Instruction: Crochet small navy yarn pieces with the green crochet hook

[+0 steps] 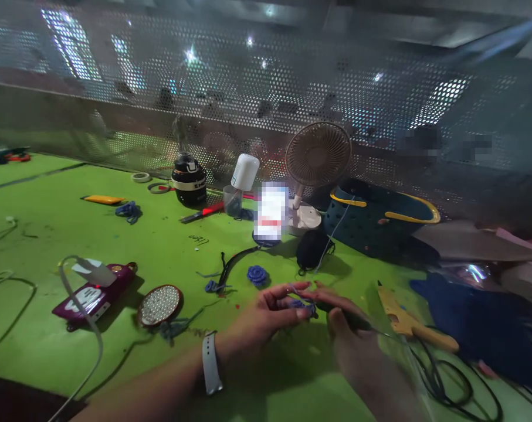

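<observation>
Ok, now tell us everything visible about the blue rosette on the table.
The rosette is round and violet-blue, with ruffled, layered loops that look like crocheted yarn. It lies on the green table, just beyond the left hand and apart from it; nothing else appears to touch it.

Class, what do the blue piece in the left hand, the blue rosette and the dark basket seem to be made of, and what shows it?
Blue piece: probably yarn, since strands show; blur leaves its finish unclear.
Blue rosette: likely matte yarn, judging by its ridged, looped-looking surface.
Dark basket: seemingly moulded plastic, fairly smooth, with stiff-looking walls pierced by small holes.
</observation>
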Available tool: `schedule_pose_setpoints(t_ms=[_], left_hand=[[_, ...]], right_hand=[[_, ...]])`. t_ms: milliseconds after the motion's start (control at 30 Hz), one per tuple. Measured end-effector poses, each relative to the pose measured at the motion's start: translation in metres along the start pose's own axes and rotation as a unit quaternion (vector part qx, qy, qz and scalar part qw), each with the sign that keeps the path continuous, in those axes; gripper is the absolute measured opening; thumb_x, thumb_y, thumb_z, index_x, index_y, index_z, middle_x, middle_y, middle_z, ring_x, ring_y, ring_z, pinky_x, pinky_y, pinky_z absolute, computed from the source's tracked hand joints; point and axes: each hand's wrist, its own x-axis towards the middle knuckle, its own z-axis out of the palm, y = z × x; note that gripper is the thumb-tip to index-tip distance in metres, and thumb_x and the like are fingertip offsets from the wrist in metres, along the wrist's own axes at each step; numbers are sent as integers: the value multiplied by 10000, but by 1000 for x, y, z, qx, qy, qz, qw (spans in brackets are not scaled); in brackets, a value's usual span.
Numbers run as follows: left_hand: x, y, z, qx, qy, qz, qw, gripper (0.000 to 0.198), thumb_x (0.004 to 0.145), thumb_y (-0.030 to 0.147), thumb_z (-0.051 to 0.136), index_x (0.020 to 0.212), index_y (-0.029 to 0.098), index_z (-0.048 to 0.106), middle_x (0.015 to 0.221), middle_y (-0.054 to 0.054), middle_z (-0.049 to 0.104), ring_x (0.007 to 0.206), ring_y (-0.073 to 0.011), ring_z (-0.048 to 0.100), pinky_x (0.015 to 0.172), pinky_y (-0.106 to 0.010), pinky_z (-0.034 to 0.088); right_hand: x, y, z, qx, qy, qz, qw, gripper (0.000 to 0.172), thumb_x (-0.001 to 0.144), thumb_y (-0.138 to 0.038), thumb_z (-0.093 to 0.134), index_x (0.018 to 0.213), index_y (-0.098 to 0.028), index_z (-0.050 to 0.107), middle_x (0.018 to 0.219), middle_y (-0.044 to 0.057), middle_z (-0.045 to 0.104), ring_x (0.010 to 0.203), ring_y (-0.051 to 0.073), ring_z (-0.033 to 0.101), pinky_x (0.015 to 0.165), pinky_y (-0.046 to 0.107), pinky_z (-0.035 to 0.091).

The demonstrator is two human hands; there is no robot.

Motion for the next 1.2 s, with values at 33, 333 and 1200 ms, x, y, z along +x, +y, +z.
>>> schedule_pose_setpoints(t_ms=[33, 333, 1200], left_hand=[[0, 3, 0, 11, 6, 7, 1000, 507, 695, 153, 837, 1179, 173, 688, 1054, -85, 737, 924, -142, 670, 927, -267, 460], [2, 9, 3, -22, 44, -6, 999, 411, 668, 225, 860, 1055, 163, 736, 918, -54, 727, 772, -120, 643, 767, -268, 497], [-2, 17, 3, 93, -37, 40, 994, 777, 702, 93, 818, 1392, 176, 472, 769, -9, 705, 732, -113, 649, 732, -258, 477]], right_hand=[[-2, 4, -2, 3, 10, 18, 1000, 334, 852, -571, 606, 928, -294, 776, 983, 48, 786, 1003, 286, 702, 945, 465, 515], [-9, 11, -15, -14, 15, 66, 998, 237, 900, -455, 598, 960, -301, 768, 1063, 37, 767, 1031, 270, 689, 941, 438, 529], [-2, -3, -7, 25, -55, -54, 997, 177, 922, -370, 609, 1037, -358, 742, 1052, -4, 764, 1082, 192, 658, 920, 322, 542]])
